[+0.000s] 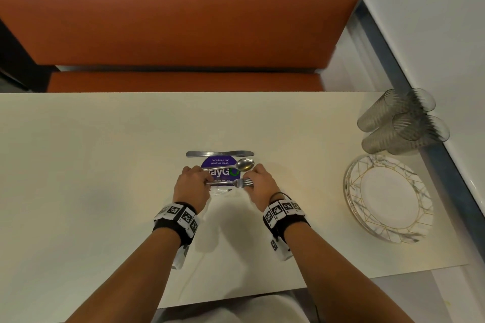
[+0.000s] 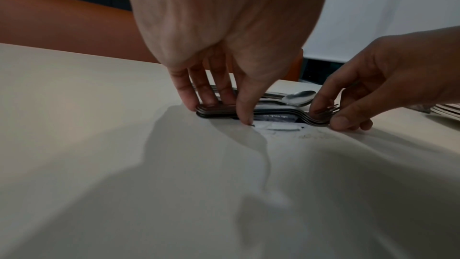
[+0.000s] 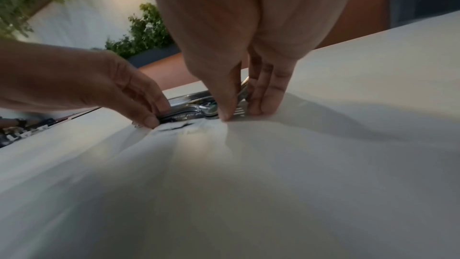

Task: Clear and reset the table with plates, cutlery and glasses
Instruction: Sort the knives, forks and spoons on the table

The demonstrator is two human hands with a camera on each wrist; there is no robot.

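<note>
A stack of forks point(image 1: 231, 183) lies crosswise at the middle of the cream table point(image 1: 105, 165), over a purple round sticker point(image 1: 220, 161). My left hand point(image 1: 200, 181) pinches the handle end of the forks point(image 2: 307, 120) between thumb and fingers. My right hand point(image 1: 251, 181) pinches the tine end. Just beyond the forks lie spoons point(image 1: 245, 164) and, farther back, a knife point(image 1: 220, 153). In the right wrist view my right hand point(image 3: 240, 114) has its thumb and fingers at the tines, and the forks point(image 3: 189, 114) stay on the table.
A stack of white plates with gold lines point(image 1: 388, 199) sits near the table's right edge. Several grey ribbed glasses point(image 1: 401, 123) stand behind it at the far right corner. An orange bench point(image 1: 183, 21) runs along the far side.
</note>
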